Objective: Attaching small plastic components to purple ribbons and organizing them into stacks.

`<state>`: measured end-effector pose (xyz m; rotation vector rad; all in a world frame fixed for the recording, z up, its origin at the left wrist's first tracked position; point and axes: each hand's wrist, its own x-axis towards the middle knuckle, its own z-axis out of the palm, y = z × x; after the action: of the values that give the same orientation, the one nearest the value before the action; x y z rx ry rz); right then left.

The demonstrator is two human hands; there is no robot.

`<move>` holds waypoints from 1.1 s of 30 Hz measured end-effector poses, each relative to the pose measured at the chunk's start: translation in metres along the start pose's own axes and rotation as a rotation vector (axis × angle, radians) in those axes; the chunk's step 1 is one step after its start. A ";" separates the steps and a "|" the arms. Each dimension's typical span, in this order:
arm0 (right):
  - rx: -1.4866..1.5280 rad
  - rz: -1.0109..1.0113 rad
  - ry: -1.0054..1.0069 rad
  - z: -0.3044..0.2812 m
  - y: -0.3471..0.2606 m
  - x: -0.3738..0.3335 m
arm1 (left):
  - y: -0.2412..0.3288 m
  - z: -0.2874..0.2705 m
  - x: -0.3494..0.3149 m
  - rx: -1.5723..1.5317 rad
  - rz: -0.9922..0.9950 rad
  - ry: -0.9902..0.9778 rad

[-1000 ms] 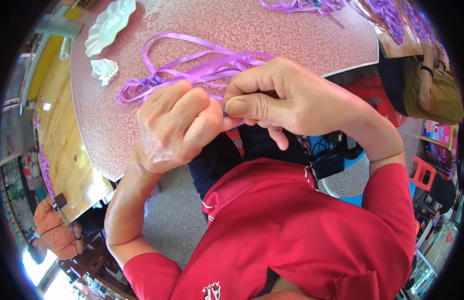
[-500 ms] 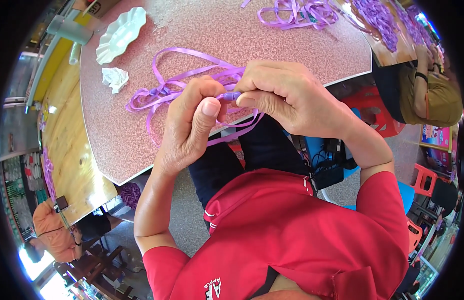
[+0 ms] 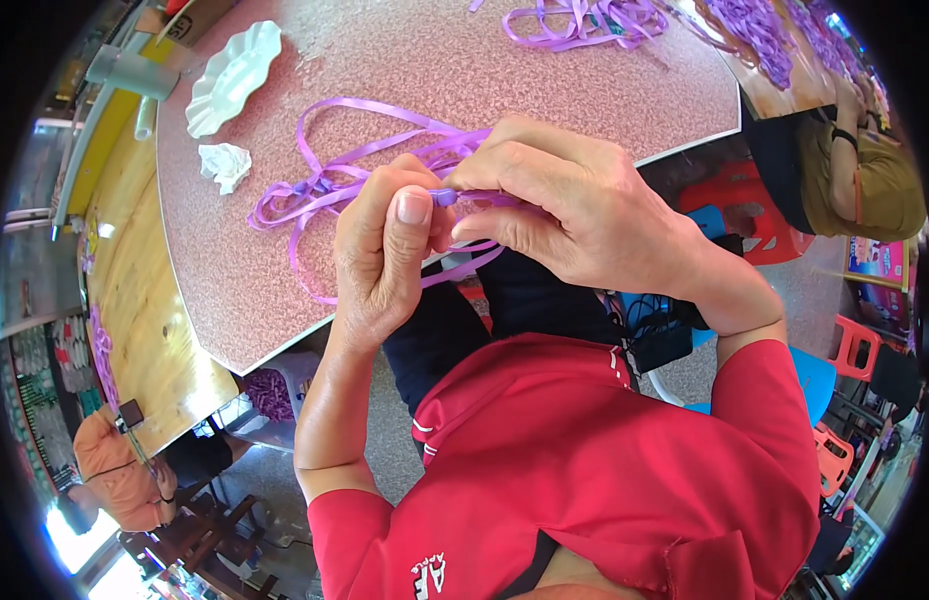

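A small purple plastic buckle on a purple lanyard strap is pinched between thumb and curled fingers of my left hand. My right hand is just beside it, index fingertip close to the buckle and thumb spread lower. The strap passes from the buckle into the right palm, where the other fingers hide how it is gripped. Behind my hands, loose loops of the same purple strap lie on the pink speckled table, and some hang over its near edge.
A white scalloped dish and a crumpled white tissue lie at the left. Another tangle of purple straps is at the far side. A wooden table stands left. Two other people sit nearby, one in orange, one in olive.
My right thumb has moved off the buckle and dropped, widening the gap to the index finger. My left hand keeps its pinch on the buckle. The view has shifted slightly.
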<state>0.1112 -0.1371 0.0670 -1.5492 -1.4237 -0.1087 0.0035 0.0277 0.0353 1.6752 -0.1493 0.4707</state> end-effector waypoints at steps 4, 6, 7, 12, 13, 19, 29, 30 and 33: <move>0.013 -0.037 0.005 -0.001 0.003 -0.002 | -0.006 -0.001 -0.003 -0.046 0.036 -0.060; -0.015 -0.038 -0.014 -0.002 0.000 -0.003 | -0.005 -0.007 -0.002 -0.060 0.008 -0.080; -0.016 -0.038 -0.014 -0.003 -0.001 -0.003 | -0.005 -0.008 -0.002 -0.075 -0.021 -0.098; -0.067 -0.029 -0.053 -0.005 -0.004 -0.004 | -0.001 -0.001 -0.001 -0.024 0.034 -0.065; -0.068 -0.028 -0.053 -0.005 -0.004 -0.004 | -0.001 -0.001 -0.002 0.032 0.065 -0.065; -0.065 -0.023 0.000 -0.003 -0.008 -0.003 | -0.006 -0.001 -0.002 0.172 0.171 -0.028; -0.252 -0.127 -0.046 -0.001 -0.007 -0.003 | -0.015 0.018 0.006 0.496 0.489 0.233; -0.212 -0.102 -0.024 0.000 -0.006 -0.004 | -0.017 0.017 0.008 0.495 0.489 0.231; 0.036 0.001 -0.023 0.003 0.002 -0.002 | -0.019 0.015 0.010 0.535 0.581 0.251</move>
<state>0.1103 -0.1357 0.0635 -1.5264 -1.4351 -0.0650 0.0229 0.0182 0.0203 2.0658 -0.3514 1.2370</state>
